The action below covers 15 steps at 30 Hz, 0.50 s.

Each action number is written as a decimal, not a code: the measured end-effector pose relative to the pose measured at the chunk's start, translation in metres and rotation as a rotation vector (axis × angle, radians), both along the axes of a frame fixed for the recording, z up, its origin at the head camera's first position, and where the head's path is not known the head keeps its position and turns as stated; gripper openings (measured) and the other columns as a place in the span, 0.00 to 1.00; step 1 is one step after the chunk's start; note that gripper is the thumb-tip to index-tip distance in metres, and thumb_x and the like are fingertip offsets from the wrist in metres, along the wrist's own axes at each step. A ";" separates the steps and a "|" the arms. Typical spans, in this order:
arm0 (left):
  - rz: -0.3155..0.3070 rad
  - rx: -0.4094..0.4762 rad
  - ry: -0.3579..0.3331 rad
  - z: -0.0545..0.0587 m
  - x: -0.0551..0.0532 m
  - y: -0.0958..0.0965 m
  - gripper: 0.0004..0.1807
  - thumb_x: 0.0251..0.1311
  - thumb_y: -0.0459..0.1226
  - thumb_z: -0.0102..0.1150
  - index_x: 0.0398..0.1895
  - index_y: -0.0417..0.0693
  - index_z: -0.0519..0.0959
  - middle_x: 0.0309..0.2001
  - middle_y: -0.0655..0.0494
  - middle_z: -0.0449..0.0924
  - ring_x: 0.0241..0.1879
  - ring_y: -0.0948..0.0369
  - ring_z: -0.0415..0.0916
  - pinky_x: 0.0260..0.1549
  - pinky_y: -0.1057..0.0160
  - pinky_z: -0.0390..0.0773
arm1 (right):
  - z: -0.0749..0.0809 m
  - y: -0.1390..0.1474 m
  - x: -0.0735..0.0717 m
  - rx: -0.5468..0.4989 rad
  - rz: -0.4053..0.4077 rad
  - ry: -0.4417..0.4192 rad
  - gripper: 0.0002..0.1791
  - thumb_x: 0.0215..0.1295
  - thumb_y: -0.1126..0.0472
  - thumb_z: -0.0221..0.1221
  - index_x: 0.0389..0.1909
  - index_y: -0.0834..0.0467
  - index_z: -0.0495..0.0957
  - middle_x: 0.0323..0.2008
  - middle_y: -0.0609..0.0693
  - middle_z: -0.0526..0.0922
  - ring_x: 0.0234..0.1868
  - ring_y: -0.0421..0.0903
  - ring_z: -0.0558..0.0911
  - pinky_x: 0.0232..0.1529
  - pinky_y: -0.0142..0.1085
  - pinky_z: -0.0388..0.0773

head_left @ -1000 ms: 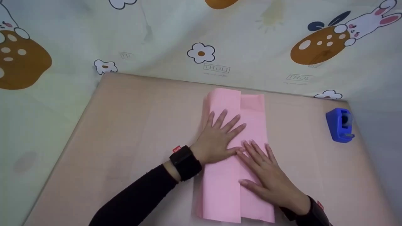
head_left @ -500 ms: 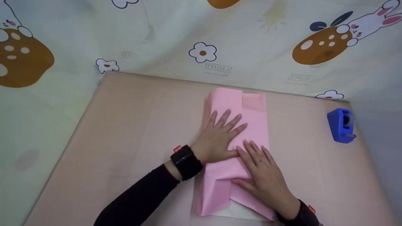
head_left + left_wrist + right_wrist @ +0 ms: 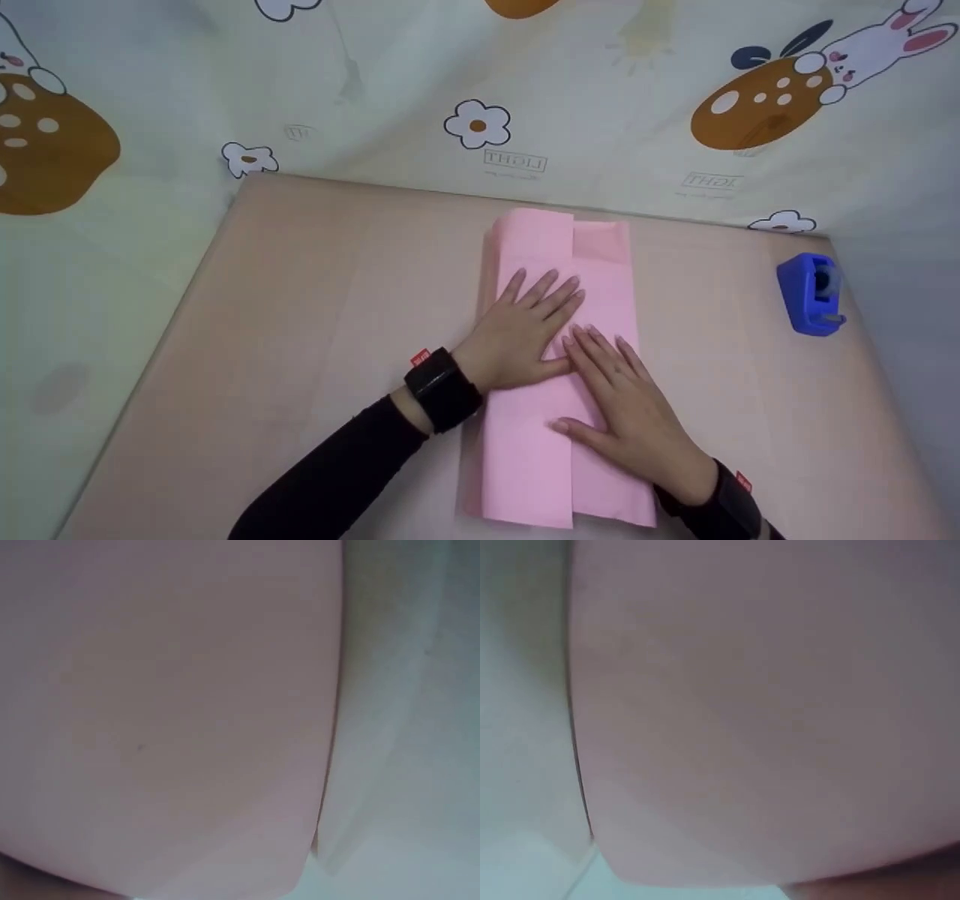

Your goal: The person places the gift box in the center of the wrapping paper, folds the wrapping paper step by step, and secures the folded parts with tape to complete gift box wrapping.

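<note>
A sheet of pink paper (image 3: 525, 457), folded into a long upright strip, lies on the table in the head view, its left flap overlapping the right layer along a lengthwise edge. My left hand (image 3: 517, 337) rests palm down on the upper middle of the paper with its fingers spread. Lower right, my right hand (image 3: 634, 412) lies on the paper with straight fingers, its fingertips beside the left thumb. Its own thumb reaches across the flap's edge. Neither wrist view shows the paper.
Near the table's right edge stands a blue tape dispenser (image 3: 810, 296). The pinkish table (image 3: 315, 300) meets a pale curtain (image 3: 375, 90) printed with rabbits and flowers at the back. Both wrist views show mostly tabletop (image 3: 180, 690).
Half a second ago the paper's near end was bent up, baring a white surface below; now it lies flat again. The right hand has shifted slightly up and left, the left hand hardly at all.
</note>
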State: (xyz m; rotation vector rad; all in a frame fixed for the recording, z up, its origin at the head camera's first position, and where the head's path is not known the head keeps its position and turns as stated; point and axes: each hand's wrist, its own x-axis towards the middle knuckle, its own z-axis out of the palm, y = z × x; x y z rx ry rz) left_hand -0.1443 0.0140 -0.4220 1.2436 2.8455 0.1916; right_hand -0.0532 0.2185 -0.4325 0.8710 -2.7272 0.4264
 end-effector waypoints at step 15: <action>0.106 0.076 0.111 0.010 0.051 -0.008 0.42 0.71 0.63 0.45 0.76 0.44 0.63 0.80 0.47 0.56 0.80 0.50 0.54 0.78 0.48 0.56 | -0.003 -0.001 -0.002 0.006 -0.013 -0.009 0.53 0.60 0.28 0.59 0.76 0.60 0.62 0.76 0.55 0.66 0.76 0.55 0.66 0.82 0.37 0.37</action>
